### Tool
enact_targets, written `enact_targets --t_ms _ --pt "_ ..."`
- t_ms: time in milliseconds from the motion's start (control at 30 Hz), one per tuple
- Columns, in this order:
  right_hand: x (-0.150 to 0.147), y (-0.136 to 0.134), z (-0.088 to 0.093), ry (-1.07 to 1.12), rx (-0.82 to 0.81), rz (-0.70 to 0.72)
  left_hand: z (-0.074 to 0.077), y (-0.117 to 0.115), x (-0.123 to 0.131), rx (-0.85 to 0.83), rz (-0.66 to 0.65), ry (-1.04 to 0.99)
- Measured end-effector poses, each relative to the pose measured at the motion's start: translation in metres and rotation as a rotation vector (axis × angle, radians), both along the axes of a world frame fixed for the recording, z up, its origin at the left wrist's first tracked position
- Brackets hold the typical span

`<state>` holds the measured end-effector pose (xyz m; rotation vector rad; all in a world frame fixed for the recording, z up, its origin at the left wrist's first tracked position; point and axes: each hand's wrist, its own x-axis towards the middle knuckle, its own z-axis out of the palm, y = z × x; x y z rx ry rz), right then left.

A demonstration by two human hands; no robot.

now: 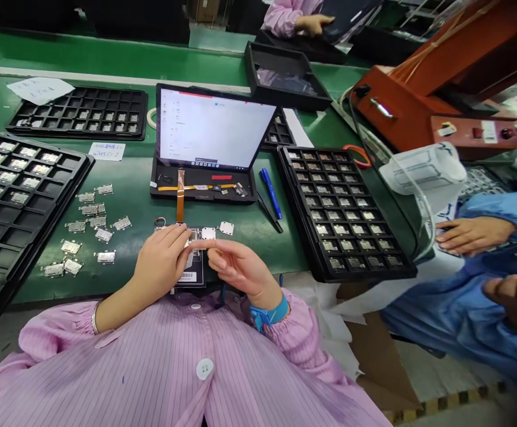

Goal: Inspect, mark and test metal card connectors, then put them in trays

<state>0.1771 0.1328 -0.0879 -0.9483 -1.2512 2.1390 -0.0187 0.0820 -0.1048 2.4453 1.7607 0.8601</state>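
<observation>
My left hand rests over a dark board with a white barcode label, its fingers pressed together and the thumb beside them. What lies under those fingertips is hidden. An orange ribbon cable runs from the tablet-like screen down to my left fingertips. My right hand holds nothing visible; its index finger is stretched to the left thumb, and the others are loosely bent. Small white plates lie just beyond the right hand. Several small metal modules are scattered on the green table to the left.
Black compartment trays with modules stand left and right. A blue pen and black tweezers lie beside the screen. An orange machine stands at the back right. Nearby are a co-worker's hand and another person's hand.
</observation>
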Motion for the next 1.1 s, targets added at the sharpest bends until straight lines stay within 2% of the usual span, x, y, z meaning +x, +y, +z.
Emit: enact_targets --t_ms 33,100,133,200,267,300,367,433,533,600,667,767,900,1033,1100 --pt "0.000 0.001 0.000 -0.098 0.168 -0.085 0.000 0.000 0.000 -0.007 0.001 -0.004" --pt "0.000 0.003 0.000 -0.366 0.620 -0.318 0.001 0.000 -0.001 -0.023 0.002 -0.009" --pt "0.000 0.004 -0.001 -0.505 0.847 -0.380 0.001 0.000 -0.001 -0.030 -0.001 -0.007" --pt "0.002 0.006 -0.004 -0.725 1.188 -0.327 0.000 0.000 -0.002 -0.039 -0.004 0.000" --pt "0.004 0.008 -0.008 -0.850 1.348 -0.187 0.000 0.000 -0.002 -0.051 -0.008 0.005" --pt "0.005 0.008 -0.010 -0.886 1.387 -0.160 0.000 -0.001 -0.002 -0.059 -0.010 0.002" --pt "0.007 0.005 -0.011 -0.914 1.439 -0.201 0.002 -0.001 -0.001 -0.073 -0.011 -0.037" --pt "0.008 -0.001 -0.009 -0.878 1.472 -0.274 0.008 -0.001 0.001 -0.104 -0.014 -0.128" --pt "0.004 -0.012 -0.004 -0.716 1.431 -0.269 0.023 0.001 0.007 -0.234 -0.040 -0.338" --pt "0.002 -0.018 -0.003 -0.591 1.249 -0.271 0.032 0.005 0.011 -0.303 -0.036 -0.434" --pt "0.001 -0.021 -0.003 -0.496 0.998 -0.303 0.038 0.008 0.016 -0.320 -0.031 -0.447" --pt "0.005 -0.020 -0.004 -0.409 0.753 -0.296 0.039 0.010 0.020 -0.353 -0.071 -0.417" --pt "0.018 -0.014 -0.005 -0.451 0.750 -0.286 0.039 0.012 0.020 -0.408 -0.053 -0.424" --pt "0.035 -0.007 -0.006 -0.511 0.717 -0.474 0.038 0.021 0.018 -0.358 0.101 -0.505" --pt "0.036 -0.006 -0.004 -0.412 0.619 -0.502 0.034 0.026 0.023 -0.380 0.080 -0.493"
